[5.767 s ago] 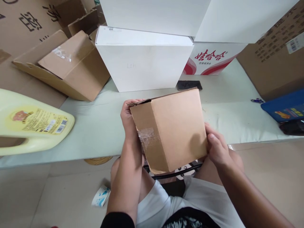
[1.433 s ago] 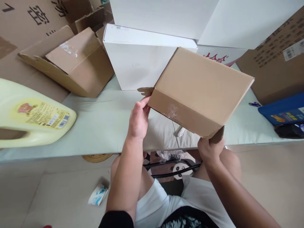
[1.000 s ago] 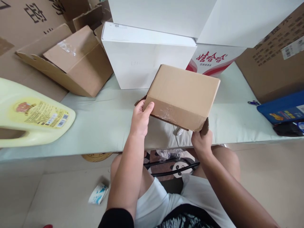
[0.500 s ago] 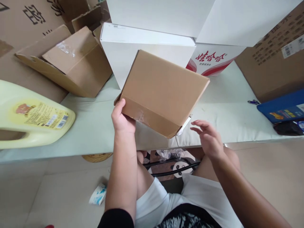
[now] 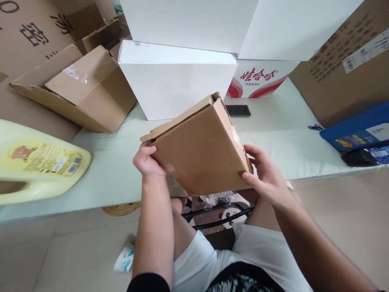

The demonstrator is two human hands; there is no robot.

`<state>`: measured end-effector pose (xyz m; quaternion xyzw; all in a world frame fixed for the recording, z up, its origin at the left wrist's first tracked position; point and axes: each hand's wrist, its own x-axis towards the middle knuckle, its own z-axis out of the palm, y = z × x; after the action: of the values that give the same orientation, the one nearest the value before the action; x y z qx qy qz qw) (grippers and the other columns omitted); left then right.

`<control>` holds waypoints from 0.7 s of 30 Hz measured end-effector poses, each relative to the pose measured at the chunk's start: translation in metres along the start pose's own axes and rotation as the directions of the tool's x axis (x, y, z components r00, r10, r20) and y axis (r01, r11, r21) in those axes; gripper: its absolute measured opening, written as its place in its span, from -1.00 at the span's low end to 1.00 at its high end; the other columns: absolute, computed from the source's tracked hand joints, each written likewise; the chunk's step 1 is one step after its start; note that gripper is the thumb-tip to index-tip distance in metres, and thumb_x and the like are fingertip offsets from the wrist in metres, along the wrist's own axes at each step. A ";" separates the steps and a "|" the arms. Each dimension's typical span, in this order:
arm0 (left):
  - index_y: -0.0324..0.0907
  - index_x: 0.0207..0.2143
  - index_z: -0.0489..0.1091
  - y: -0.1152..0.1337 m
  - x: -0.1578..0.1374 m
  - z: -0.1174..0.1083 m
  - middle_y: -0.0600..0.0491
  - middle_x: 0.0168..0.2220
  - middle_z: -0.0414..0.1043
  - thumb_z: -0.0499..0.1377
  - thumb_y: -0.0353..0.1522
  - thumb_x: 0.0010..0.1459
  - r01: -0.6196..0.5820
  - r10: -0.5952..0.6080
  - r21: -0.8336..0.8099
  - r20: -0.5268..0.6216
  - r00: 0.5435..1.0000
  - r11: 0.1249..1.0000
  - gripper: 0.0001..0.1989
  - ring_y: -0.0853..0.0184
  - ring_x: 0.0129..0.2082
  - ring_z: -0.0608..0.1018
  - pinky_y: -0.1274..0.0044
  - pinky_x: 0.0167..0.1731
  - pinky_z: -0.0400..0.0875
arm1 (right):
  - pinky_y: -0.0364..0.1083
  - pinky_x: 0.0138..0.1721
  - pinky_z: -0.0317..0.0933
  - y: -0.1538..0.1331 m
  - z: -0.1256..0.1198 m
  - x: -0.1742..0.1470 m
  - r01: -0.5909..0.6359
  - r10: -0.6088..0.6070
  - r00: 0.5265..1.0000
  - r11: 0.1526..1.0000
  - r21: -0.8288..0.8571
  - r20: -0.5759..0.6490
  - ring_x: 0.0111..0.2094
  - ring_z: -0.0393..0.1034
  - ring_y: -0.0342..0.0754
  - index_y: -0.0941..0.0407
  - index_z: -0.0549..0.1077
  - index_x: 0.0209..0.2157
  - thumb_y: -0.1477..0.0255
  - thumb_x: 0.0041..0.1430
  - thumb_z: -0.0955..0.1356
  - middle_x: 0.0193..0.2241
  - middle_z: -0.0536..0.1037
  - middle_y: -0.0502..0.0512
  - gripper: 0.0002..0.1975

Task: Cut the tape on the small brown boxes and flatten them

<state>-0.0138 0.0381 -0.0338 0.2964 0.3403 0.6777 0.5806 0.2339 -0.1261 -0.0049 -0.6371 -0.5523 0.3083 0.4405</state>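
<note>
A flat brown cardboard box (image 5: 200, 150) is held up, tilted, above the front edge of the green-covered surface. My left hand (image 5: 149, 161) grips its left corner, thumb on the near face and the other fingers behind. On the right, my right hand (image 5: 264, 176) clasps the lower right corner, with the thumb on the near face and fingers along the taped side. The top flap stands slightly apart along the upper edge. What lies inside the box is hidden. Behind it, a dark phone-like slab (image 5: 238, 110) rests on the surface.
White boxes (image 5: 179, 83) and a red-lettered carton (image 5: 258, 79) are stacked behind. An open carton (image 5: 94, 93) and a yellow jug (image 5: 39, 162) stand left. A large carton (image 5: 343, 61) and a blue package (image 5: 361, 127) sit right. A paper cup (image 5: 124, 258) lies on the floor.
The cardboard box has been turned, so its taped side now faces right. My right hand has gone from open beside the box to gripping its corner. The dark slab has come into view.
</note>
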 end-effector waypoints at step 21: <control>-0.01 -0.51 0.36 0.005 0.000 -0.012 0.05 -0.32 0.54 0.32 -0.05 -0.29 -0.050 0.069 -0.089 0.233 0.970 0.995 -0.67 -0.10 0.04 0.50 0.17 -0.15 0.38 | 0.08 0.02 0.49 -0.018 -0.006 0.001 -0.222 0.074 0.912 0.917 0.333 0.404 0.03 0.55 0.15 0.03 0.39 0.25 -0.14 0.01 0.48 0.10 0.56 0.23 -0.13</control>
<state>-0.0265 0.0360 -0.0375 0.3608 0.2314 0.6682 0.6081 0.2314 -0.1260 0.0144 -0.5101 -0.5084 0.5588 0.4112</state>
